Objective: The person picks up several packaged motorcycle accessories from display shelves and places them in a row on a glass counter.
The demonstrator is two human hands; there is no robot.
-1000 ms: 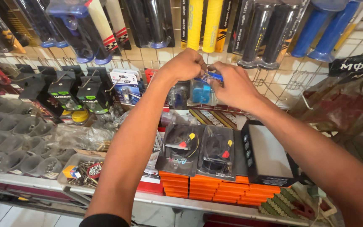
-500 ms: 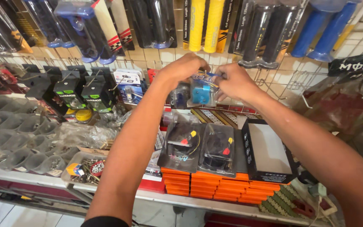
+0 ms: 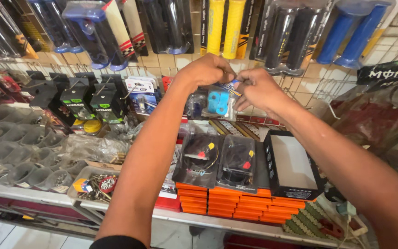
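While pinched at its top by both hands, hangs long-axis down: clear plastic blister pack with 2 blue parts [image 3: 217, 102], left hand [image 3: 206, 69] and right hand [image 3: 256, 88] fingers clamped, below yellow grips [image 3: 224, 27].

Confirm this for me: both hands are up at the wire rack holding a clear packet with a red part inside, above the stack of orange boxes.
Not quite. The head view shows the part inside the clear packet is light blue, not red. The rest holds: the left hand and the right hand both pinch the packet's top at the wire rack, above the stack of orange boxes.
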